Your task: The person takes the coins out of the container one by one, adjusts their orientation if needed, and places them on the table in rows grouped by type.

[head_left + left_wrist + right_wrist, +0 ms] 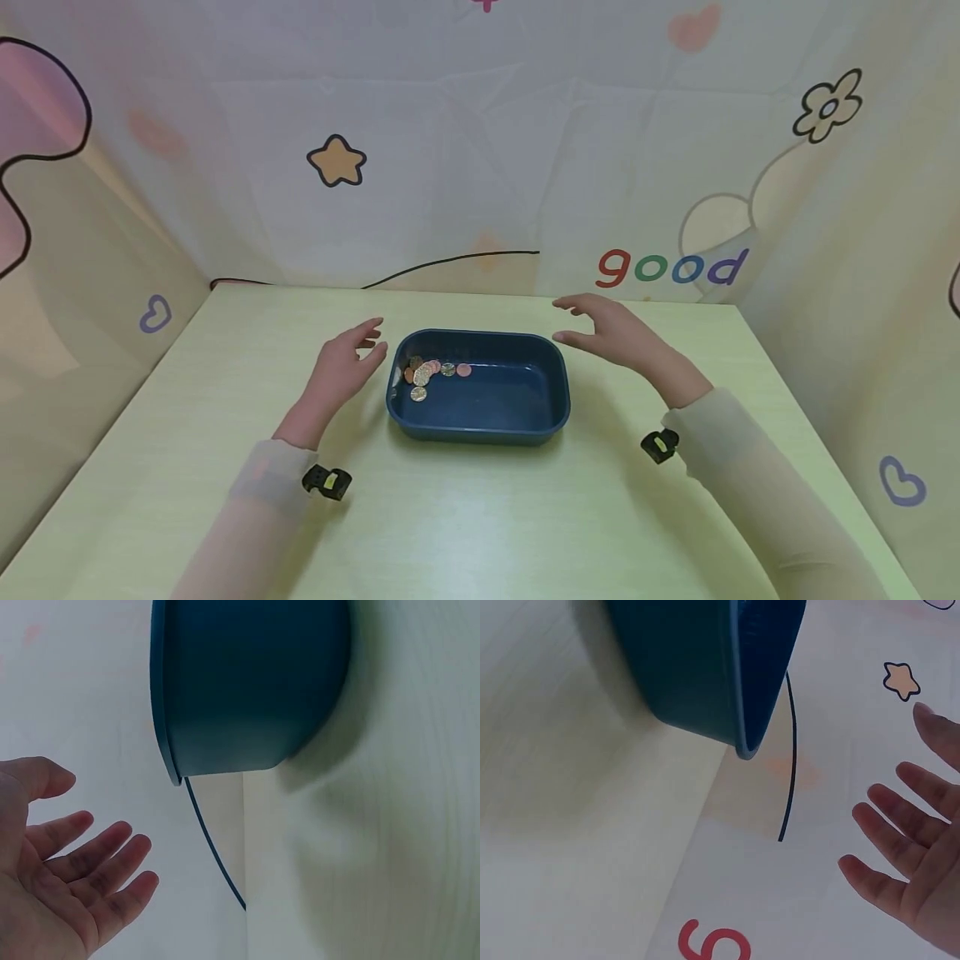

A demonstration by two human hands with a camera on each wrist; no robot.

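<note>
A dark blue rectangular tub (480,435) with rounded corners stands on the table. Several coins (422,377), silver and copper coloured, lie inside it, bunched toward its left end. Just off the tub's left end is my left hand (347,360), fingers loosely bent and nothing in them. My right hand (611,329) hovers past the upper right corner, thumb and fingers spread apart and holding nothing. In the left wrist view the tub's outer wall (247,690) shows above the relaxed left fingers (112,862). The right wrist view has the right fingers (889,840) apart from the tub.
The pale wooden table (480,517) extends around the tub on all sides. A printed cloth (450,167) with a star and the word "good" hangs behind the table's back edge and along both sides. Each sleeve cuff carries a small black device (327,482).
</note>
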